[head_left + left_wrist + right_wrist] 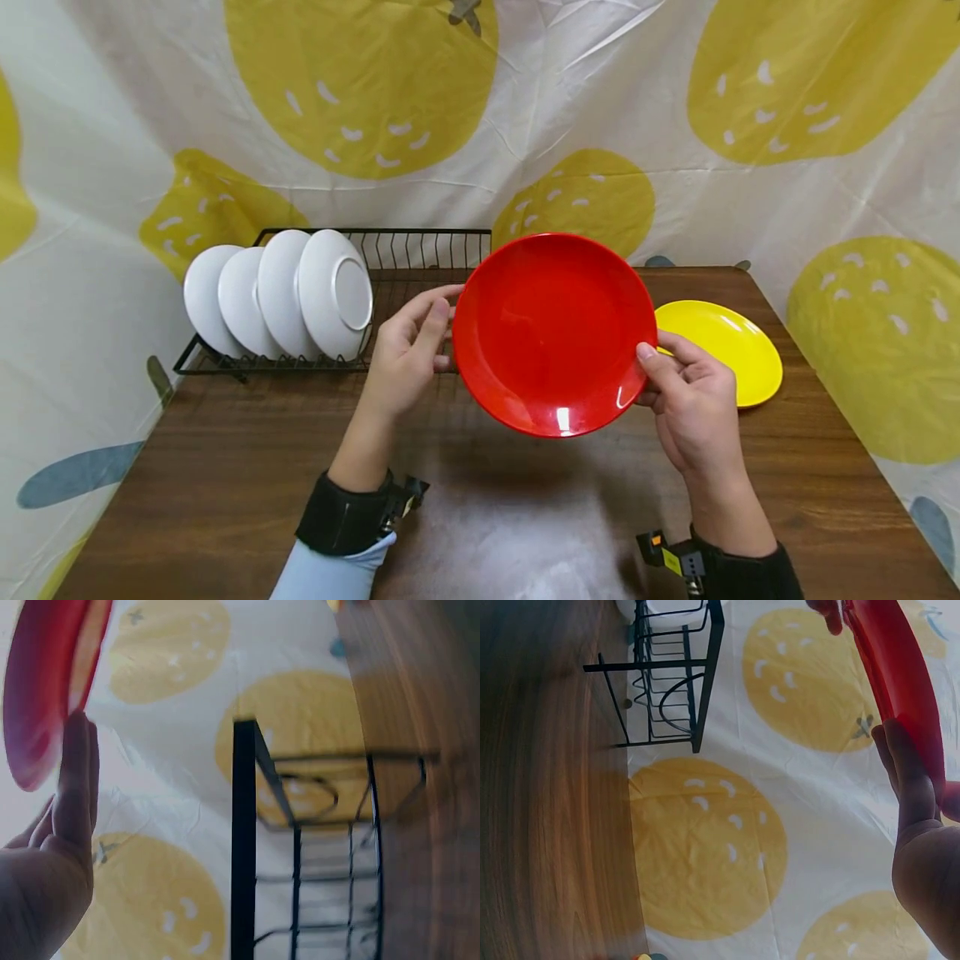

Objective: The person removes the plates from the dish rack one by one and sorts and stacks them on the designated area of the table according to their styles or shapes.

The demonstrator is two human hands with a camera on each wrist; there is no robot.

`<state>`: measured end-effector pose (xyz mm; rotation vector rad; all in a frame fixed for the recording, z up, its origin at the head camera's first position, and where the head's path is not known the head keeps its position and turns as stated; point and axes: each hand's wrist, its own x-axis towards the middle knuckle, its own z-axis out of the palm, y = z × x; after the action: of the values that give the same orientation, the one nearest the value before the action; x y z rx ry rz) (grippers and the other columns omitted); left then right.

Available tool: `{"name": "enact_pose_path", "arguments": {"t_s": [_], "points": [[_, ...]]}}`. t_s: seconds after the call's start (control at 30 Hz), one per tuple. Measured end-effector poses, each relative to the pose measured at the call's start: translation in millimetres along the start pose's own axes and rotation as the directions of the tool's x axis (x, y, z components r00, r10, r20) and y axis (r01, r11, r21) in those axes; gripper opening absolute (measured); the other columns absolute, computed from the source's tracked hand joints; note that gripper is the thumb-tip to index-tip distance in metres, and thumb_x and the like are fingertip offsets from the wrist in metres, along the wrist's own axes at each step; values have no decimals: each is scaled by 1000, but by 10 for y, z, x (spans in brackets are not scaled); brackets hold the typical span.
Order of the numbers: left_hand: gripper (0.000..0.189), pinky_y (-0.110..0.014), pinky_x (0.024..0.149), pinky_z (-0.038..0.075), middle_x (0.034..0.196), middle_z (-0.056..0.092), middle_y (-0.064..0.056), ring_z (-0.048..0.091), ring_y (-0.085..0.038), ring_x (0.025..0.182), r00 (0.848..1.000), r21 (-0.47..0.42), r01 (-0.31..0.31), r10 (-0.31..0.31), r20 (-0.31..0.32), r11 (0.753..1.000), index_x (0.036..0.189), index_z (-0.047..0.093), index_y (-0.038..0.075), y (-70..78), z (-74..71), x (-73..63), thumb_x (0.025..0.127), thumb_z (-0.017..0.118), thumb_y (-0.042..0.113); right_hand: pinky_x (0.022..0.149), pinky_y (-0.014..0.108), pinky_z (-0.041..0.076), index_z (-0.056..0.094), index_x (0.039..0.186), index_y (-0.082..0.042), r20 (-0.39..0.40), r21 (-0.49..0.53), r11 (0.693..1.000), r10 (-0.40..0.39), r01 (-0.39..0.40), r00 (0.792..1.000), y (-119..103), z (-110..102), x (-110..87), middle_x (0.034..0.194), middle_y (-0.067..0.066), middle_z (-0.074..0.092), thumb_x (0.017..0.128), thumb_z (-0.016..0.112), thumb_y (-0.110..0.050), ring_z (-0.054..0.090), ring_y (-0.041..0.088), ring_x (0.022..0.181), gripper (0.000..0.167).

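A glossy red plate [555, 333] is held up above the wooden table, its face toward the head camera. My right hand [693, 400] pinches the rim, thumb on the front and fingers behind; the right wrist view shows those fingers [907, 769] along the plate's underside. At the opposite edge is my left hand [412, 350], its fingers reaching to the rim and its thumb raised off the plate. From the left wrist, the fingers [75, 772] look straight, tips against the red plate [45, 690].
Several white plates [337, 292] stand on edge at the left of a black wire dish rack [427, 232]. A yellow plate [723, 354] lies on the wooden table [810, 467] behind my right hand. A fruit-patterned cloth [570, 100] hangs behind the table.
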<state>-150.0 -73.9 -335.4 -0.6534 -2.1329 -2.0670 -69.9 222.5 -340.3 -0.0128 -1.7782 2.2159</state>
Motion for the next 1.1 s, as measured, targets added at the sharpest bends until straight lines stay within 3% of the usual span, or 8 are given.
{"name": "enact_pose_path", "arguments": {"t_s": [0.1,0.2,0.5,0.8,0.97,1.1], "points": [[40,-28,66,67,114,74,-28,77,-10,82,992,-56,102,-97,82,993,145,60,0,-42,13,-16,109,58,18,74,31,67,75,122,-11,-11,-8,1000,6,-6,1000,10,3,4,95,2,82,104,67,-9,82,15,79,20],[42,-33,70,69,109,74,-29,77,-12,76,985,-55,110,-102,141,992,145,59,-2,-96,61,-56,106,63,11,74,30,67,75,122,-12,-18,-21,1000,13,-13,1000,22,3,11,96,1,83,104,67,-8,82,15,79,20],[42,-39,74,69,114,73,-31,81,-16,83,987,-61,86,-77,138,994,145,58,-1,-145,129,-118,104,65,8,75,30,67,72,125,-9,-29,-58,997,42,-44,999,49,18,19,95,0,82,103,69,-11,82,15,80,22],[41,-40,75,69,111,74,-32,81,-17,82,987,-73,85,-74,144,994,143,59,-2,-168,134,-125,103,66,7,78,28,67,62,139,5,-24,-133,989,54,-57,998,34,16,-1,97,-4,82,104,68,-15,81,13,82,40],[42,-39,76,69,111,75,-31,81,-18,82,986,-63,81,-71,150,995,144,58,-2,-206,150,-124,104,67,8,76,28,67,60,141,10,-12,-165,985,37,-39,999,39,-1,-11,94,-6,82,106,66,-13,81,12,81,42],[41,-38,76,69,110,75,-31,81,-17,81,986,-59,78,-68,155,995,143,59,-2,-218,185,-110,104,67,8,76,28,67,63,139,9,4,-259,966,31,-29,1000,29,-63,-23,93,-9,81,107,65,-18,80,11,82,42]]}}
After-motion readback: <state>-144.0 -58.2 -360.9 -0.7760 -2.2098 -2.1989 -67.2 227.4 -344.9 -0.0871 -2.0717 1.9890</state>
